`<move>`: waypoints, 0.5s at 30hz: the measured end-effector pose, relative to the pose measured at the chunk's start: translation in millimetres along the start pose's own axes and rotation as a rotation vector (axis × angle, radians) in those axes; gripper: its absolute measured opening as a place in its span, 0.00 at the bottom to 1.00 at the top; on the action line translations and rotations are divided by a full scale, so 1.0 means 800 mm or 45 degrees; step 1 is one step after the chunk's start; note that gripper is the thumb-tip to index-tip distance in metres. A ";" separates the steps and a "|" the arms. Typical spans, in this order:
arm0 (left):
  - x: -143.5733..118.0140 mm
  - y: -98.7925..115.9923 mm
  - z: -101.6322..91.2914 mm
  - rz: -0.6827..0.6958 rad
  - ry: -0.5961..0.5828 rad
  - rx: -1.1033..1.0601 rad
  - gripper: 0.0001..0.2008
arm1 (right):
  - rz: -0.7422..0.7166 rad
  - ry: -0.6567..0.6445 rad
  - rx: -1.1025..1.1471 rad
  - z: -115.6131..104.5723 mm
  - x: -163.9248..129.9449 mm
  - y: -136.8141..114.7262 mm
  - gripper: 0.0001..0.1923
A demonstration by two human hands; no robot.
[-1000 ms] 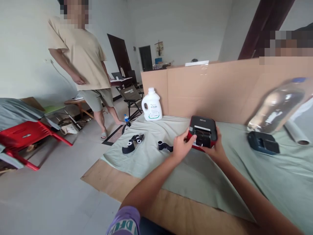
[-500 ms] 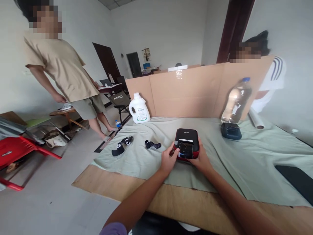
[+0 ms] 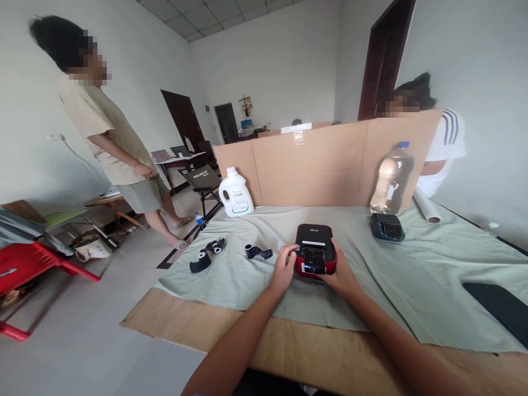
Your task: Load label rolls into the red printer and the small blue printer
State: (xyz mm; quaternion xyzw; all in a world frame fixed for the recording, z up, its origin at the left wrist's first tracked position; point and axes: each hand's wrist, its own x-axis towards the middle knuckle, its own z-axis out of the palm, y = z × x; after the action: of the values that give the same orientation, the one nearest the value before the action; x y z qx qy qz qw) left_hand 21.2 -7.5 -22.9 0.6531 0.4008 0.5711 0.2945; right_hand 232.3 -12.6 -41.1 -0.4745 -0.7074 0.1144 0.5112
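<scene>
A small black and red portable label printer (image 3: 315,235) sits in front of me on the green cloth, with a black strip (image 3: 314,261) hanging from the slot in its top. My left hand (image 3: 284,268) holds the printer's left side, thumb and fingers near its upper edge. Around the right side and lower front corner wraps my right hand (image 3: 341,270), its fingertips partly hidden. To the left of the printer lies a short roll of black strip (image 3: 259,252). Farther left are more black rolls (image 3: 201,262) with white cores.
A white jug (image 3: 236,193) and a large clear bottle (image 3: 392,179) stand before a cardboard panel (image 3: 309,165). Near the bottle are a dark device (image 3: 386,227) and a white roll (image 3: 427,206). A black flat object (image 3: 497,309) lies right. Two people are nearby.
My left thumb has moved off the front by the black strip to the printer's left side. My right hand keeps its hold. The camera view has shifted, and the standing person's forearm has risen.
</scene>
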 end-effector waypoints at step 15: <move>0.008 -0.002 0.002 -0.130 -0.036 -0.059 0.17 | -0.024 0.024 -0.029 0.004 0.001 0.010 0.56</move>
State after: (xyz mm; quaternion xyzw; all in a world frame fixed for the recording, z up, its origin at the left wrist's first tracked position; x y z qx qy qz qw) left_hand 22.4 -1.1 -20.8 0.6330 0.4160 0.5551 0.3438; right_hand 234.2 -6.7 -47.0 -0.4748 -0.7082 0.0971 0.5135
